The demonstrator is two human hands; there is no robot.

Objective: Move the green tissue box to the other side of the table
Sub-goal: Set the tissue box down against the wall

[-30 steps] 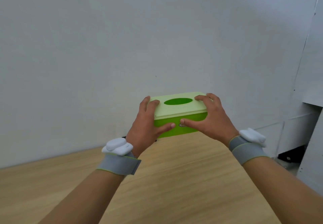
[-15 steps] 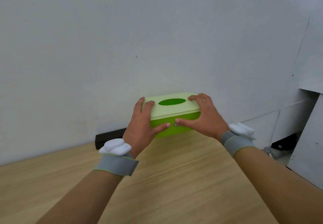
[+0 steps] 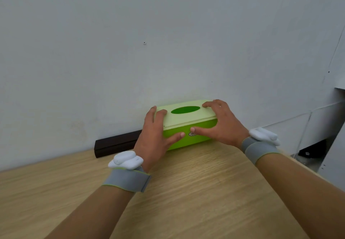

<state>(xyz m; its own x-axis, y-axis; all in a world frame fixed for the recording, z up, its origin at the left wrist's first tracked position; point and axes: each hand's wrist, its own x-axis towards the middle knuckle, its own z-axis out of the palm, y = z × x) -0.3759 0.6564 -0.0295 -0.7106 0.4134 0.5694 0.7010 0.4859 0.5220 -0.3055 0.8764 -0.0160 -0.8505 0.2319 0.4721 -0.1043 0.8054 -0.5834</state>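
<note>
The green tissue box (image 3: 188, 124), pale lid with a dark oval slot, sits at the far edge of the wooden table (image 3: 186, 192), close to the white wall. Its bottom looks level with the tabletop; I cannot tell if it rests there. My left hand (image 3: 153, 138) grips its left end, fingers over the lid and thumb on the front face. My right hand (image 3: 222, 124) grips the right end the same way. Both wrists wear grey straps with white devices.
A dark brown long bar (image 3: 115, 145) lies along the table's back edge, just left of the box and behind my left hand. The table's right edge (image 3: 298, 164) drops off near my right forearm, with floor and a black object (image 3: 313, 149) beyond.
Both hands have carried the box down and away toward the wall, from held in the air to the level of the tabletop. The dark bar has come into view.
</note>
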